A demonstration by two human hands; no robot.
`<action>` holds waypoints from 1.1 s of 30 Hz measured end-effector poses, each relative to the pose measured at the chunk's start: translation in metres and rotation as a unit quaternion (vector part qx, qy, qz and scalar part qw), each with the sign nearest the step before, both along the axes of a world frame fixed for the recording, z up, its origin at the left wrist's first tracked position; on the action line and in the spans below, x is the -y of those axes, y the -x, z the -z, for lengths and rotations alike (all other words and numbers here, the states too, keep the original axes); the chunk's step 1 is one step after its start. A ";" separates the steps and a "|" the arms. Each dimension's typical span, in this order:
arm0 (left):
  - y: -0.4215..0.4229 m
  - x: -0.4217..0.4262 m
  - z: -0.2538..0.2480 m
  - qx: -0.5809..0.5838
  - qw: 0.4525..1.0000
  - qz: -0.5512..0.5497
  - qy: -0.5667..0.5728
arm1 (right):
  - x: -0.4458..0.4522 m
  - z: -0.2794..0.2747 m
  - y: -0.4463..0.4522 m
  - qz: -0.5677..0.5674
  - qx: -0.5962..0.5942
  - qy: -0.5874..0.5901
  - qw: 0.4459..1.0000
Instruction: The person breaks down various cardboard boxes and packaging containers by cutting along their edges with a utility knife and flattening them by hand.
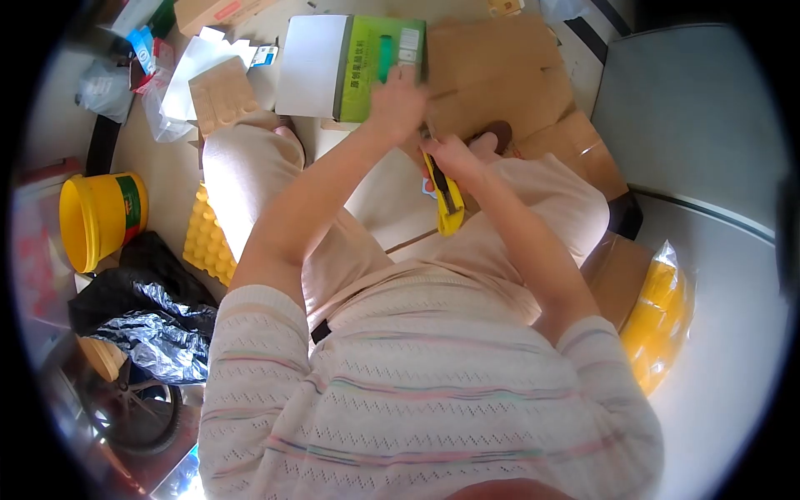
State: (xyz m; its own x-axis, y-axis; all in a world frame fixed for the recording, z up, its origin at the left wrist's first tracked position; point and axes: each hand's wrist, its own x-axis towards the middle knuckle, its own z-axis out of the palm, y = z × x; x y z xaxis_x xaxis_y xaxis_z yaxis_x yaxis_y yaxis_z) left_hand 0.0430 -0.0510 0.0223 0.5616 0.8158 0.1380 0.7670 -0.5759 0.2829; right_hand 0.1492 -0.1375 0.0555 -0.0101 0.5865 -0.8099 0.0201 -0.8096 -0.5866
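My right hand [454, 158] is closed round a yellow utility knife [450, 208], which hangs between my knees with its tail end towards me. My left hand [398, 104] is just beyond it, over the lower right part of a green and white printed carton [312, 67]. Its fingers look curled, and slight motion blur hides what they hold, if anything. A metal bit [427, 132] shows between the two hands. To the right of the carton lies flattened brown cardboard [492, 67], close to both hands.
On the left are a yellow bucket [92, 221], a black plastic bag [158, 287] and a yellow egg tray [208, 237]. White packaging [196, 75] and a molded brown tray [223, 93] lie ahead. A grey cabinet [700, 117] and a yellow wrapped package [658, 321] stand on the right.
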 end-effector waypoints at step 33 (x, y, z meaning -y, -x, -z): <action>0.141 -0.080 -0.086 0.258 0.947 -0.086 0.171 | -0.115 -0.090 0.047 -0.326 0.351 -0.319 0.818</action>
